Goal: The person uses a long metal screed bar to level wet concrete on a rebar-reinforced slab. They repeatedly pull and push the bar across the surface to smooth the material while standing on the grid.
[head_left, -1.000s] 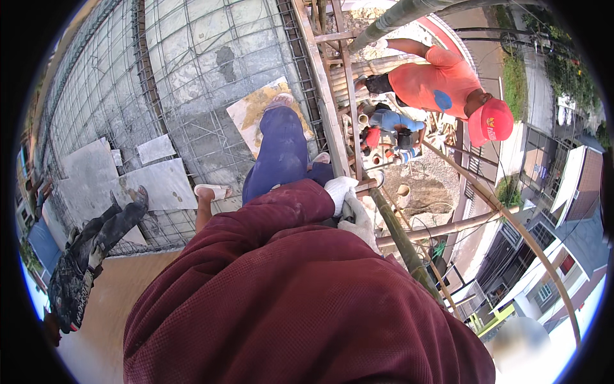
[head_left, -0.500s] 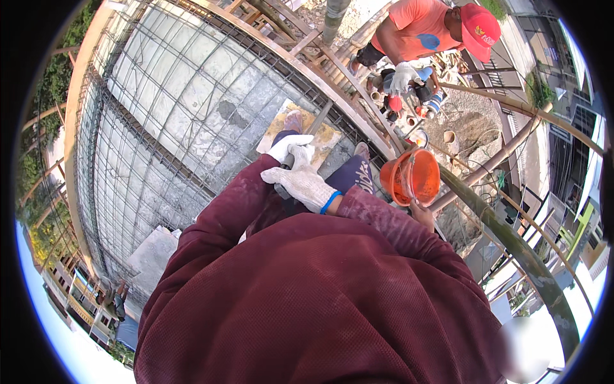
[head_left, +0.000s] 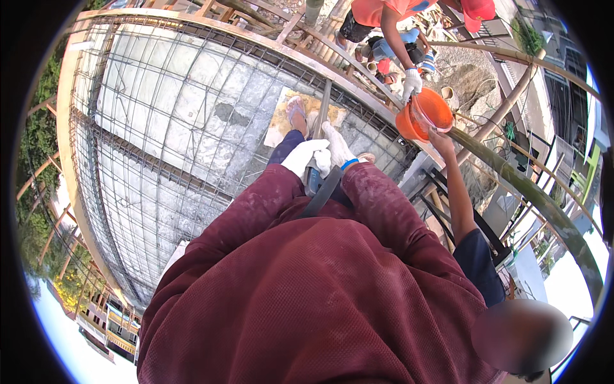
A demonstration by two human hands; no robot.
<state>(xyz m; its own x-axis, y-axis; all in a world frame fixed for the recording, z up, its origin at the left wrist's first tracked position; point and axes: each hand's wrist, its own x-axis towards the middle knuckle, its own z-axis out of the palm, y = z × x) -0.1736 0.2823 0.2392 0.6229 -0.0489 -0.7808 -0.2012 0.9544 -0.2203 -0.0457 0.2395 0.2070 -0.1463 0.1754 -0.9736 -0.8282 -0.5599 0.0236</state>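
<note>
Both my hands wear white work gloves and meet in front of my waist. My left hand [head_left: 303, 157] is curled, its fingertips against a bunched white part of glove beside my right hand; what they grip, if anything, is hidden. My right hand [head_left: 338, 146], with a blue cuff at the wrist, has fingers stretched upward. Just below them are a blue-grey device [head_left: 313, 182] and a dark strap [head_left: 323, 192] at my waist. A long bar or board [head_left: 325, 105] lies beyond my hands, beside my foot on a stained board [head_left: 276, 125].
A rebar grid [head_left: 173, 96] covers the slab to my left, inside wooden formwork [head_left: 64, 128]. On the right, a co-worker's bare hand [head_left: 440, 142] and another co-worker's gloved hand [head_left: 412, 83] hold an orange bucket [head_left: 435, 109]. A bamboo pole [head_left: 505, 166] runs along the right.
My crossed hands have separated into a side-by-side position, uncovering the device and strap. The orange bucket has moved up and away, and the gloved co-worker's hand now reaches it.
</note>
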